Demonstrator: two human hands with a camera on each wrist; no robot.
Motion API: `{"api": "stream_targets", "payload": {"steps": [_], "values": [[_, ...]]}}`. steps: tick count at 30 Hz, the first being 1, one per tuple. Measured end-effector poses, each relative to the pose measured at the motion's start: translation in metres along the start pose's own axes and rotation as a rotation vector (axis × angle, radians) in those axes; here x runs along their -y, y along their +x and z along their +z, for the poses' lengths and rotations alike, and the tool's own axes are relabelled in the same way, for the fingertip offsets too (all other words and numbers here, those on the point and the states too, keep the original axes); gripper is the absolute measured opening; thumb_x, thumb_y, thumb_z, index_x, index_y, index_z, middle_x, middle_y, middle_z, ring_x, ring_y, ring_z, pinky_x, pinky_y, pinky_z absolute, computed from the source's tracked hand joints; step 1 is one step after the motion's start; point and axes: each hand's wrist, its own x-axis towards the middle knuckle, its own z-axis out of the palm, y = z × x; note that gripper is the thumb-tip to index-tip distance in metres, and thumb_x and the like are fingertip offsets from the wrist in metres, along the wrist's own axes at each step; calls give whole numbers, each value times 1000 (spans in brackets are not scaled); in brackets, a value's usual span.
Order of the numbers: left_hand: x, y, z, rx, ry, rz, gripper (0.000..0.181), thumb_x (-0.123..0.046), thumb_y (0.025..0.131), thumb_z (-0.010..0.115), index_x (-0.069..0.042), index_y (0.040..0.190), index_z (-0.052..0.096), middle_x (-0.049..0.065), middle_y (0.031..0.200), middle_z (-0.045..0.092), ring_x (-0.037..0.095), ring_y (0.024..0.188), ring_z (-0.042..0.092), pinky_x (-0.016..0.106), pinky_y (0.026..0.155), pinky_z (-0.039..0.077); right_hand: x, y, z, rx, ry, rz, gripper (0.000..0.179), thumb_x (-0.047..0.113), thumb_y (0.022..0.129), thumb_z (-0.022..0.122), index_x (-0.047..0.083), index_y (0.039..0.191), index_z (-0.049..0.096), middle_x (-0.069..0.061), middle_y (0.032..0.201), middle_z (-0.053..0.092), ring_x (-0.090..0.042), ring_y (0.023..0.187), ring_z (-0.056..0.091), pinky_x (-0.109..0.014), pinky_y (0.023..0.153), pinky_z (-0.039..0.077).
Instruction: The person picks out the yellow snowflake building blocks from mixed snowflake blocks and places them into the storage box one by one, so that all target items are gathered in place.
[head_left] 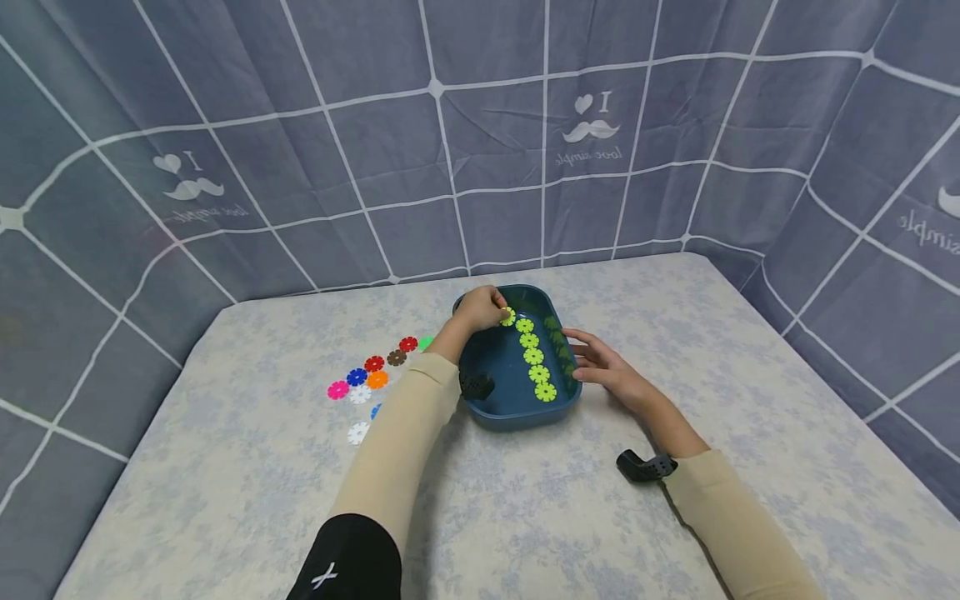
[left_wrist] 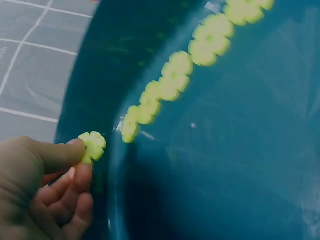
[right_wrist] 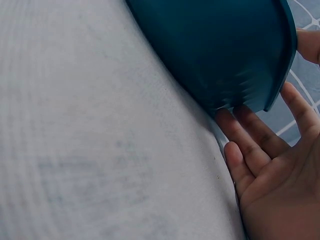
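Observation:
A dark teal rectangular plastic tub (head_left: pixel 517 421) sits on the table, a line of several yellow-green snowflake discs (head_left: pixel 533 356) along its floor. Over the far left part of the tub, my left hand (head_left: pixel 480 310) pinches one more yellow-green snowflake disc (left_wrist: pixel 94 147) between thumb and forefinger. In the left wrist view this disc is held upright, a short way from the end of the line. My right hand (head_left: pixel 611 371) is at the tub's right side. Its fingertips (right_wrist: pixel 225 117) touch the outer wall from outside, with the fingers fairly straight.
Left of the tub lie loose snowflake discs in several colours, among them a pink disc (head_left: pixel 338 390), an orange disc (head_left: pixel 377 379) and a white disc (head_left: pixel 358 432). My left sleeve (head_left: pixel 408 442) partly covers that group. A grey checked curtain (head_left: pixel 495 142) stands behind the pale table (head_left: pixel 225 483).

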Motion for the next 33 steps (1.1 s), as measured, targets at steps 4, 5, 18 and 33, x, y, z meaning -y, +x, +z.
{"api": "stream_targets", "payload": {"steps": [4,5,18,33], "values": [[4,2,6,8,57,-5,12,-14,96,64,-4,102,62,11,95,64,24,83,63,38,77,50,-1,1,0,1,10,-6,68,9,97,54,5,155,18,-30,153,21,-50,135,30,-60,103,32],[6,2,7,10,70,-12,12,-14,96,64,-4,102,62,10,95,64,23,82,62,37,77,50,-2,1,0,0,11,-3,68,9,97,54,6,155,19,-30,153,22,-49,135,30,-60,103,32],[10,7,19,-4,181,-59,13,-17,96,65,-6,101,62,9,101,61,24,85,59,37,78,50,-2,2,-1,-6,28,13,69,11,96,56,9,155,20,-28,152,26,-47,134,34,-59,103,32],[10,9,22,-56,327,-67,13,-20,96,64,-7,93,65,7,92,63,22,79,60,35,74,50,-2,1,-1,-15,4,18,68,12,96,56,7,155,21,-28,153,23,-47,135,32,-59,104,32]]}}
